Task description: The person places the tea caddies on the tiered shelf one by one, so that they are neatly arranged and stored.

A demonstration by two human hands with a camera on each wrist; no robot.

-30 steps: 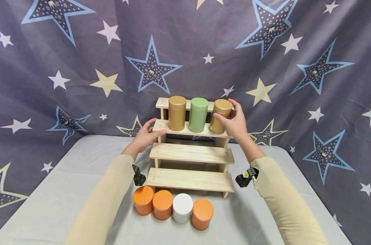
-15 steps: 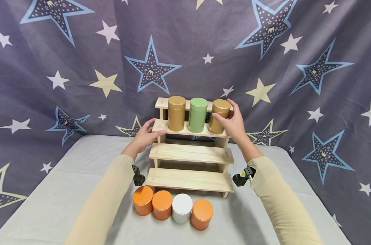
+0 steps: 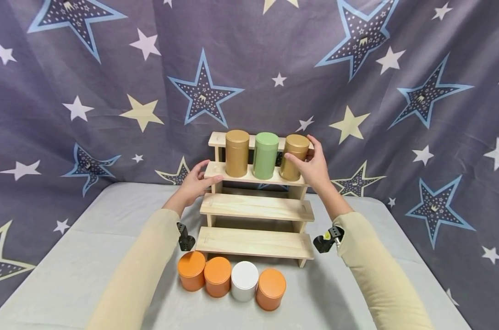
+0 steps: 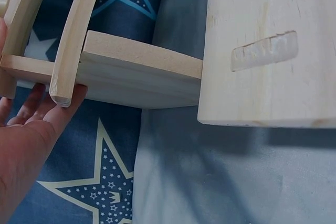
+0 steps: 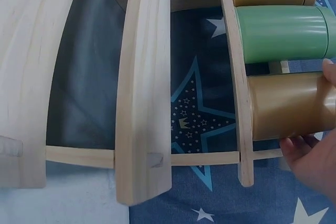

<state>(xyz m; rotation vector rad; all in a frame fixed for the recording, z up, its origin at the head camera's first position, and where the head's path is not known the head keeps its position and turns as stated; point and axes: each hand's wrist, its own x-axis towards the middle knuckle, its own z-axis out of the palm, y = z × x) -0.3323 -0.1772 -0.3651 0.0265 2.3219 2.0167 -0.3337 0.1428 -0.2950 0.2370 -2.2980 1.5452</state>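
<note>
A stepped wooden display rack point(image 3: 255, 206) stands against the curtain. On its third step sit a gold tin point(image 3: 237, 153) at the left, a green tin point(image 3: 265, 156) in the middle and another gold tin point(image 3: 294, 149) at the right. My right hand point(image 3: 316, 167) grips that right gold tin, thumb in front and fingers round its far side; the right wrist view shows its base point(image 5: 289, 106) at the step. My left hand point(image 3: 193, 184) holds the left end of the same step, with the thumb at the front and fingertips point(image 4: 68, 100) against the wood.
In front of the rack, a row of short tins stands on the pale cloth point(image 3: 109, 238): two orange tins point(image 3: 191, 270), a white tin point(image 3: 244, 280) and an orange tin point(image 3: 271, 288) at the right. A star-patterned curtain point(image 3: 249, 68) hangs close behind.
The right hand has shifted the right gold tin slightly left, nearer the green tin. My left hand keeps its place on the rack.
</note>
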